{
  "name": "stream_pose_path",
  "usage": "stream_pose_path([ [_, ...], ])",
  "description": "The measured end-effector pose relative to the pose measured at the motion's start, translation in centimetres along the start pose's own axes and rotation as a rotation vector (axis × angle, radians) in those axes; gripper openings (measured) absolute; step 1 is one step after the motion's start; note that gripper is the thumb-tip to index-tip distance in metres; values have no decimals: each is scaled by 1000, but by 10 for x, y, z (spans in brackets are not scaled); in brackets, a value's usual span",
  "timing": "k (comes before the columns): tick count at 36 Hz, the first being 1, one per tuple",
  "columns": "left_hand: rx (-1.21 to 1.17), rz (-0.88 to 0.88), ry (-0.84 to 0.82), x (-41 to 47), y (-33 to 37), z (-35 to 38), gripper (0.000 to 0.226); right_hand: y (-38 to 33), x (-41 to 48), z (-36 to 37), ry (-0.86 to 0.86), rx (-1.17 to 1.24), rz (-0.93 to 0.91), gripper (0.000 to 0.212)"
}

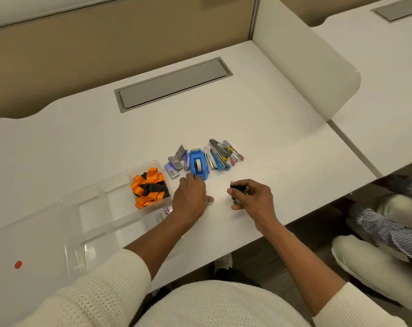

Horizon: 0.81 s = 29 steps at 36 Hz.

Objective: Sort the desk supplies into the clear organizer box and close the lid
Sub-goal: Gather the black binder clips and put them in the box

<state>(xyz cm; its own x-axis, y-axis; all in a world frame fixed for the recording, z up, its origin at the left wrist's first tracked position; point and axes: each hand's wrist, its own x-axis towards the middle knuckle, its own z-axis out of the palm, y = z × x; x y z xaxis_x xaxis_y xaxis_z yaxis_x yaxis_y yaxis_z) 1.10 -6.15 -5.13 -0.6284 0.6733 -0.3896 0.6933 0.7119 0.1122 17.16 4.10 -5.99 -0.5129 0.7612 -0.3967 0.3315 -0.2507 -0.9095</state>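
Note:
The clear organizer box (87,208) lies open at the left of the white desk, its lid (23,251) folded toward me. Orange and black lanyards (149,187) fill its far right compartment. My left hand (190,197) rests palm down, fingertips touching the near end of the blue tape dispenser (198,164). My right hand (252,197) holds a bunch of black binder clips (238,191) just above the desk. Small staple boxes (176,161) lie left of the dispenser. A row of staplers and cutters (223,154) lies to its right.
A grey cable hatch (174,84) is set in the desk behind the supplies. A white divider panel (306,62) stands along the right side. A small white packet (159,217) lies by the box's near right corner. Another person's legs (384,220) show at the lower right.

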Motion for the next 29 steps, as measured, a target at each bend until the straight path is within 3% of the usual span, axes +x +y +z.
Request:
stream_pose_path([
  [4,-33,-108,51,2,8,10,76,4,-1,-4,4,11,27,21],
  [11,-119,-122,120,-2,15,19,42,9,0,-9,8,17,60,24],
  [25,-388,-157,84,-5,20,21,39,8,6,-11,-20,-27,65,24],
  [29,-336,-159,80,-4,22,16,34,6,6,-14,-29,-24,64,24],
])
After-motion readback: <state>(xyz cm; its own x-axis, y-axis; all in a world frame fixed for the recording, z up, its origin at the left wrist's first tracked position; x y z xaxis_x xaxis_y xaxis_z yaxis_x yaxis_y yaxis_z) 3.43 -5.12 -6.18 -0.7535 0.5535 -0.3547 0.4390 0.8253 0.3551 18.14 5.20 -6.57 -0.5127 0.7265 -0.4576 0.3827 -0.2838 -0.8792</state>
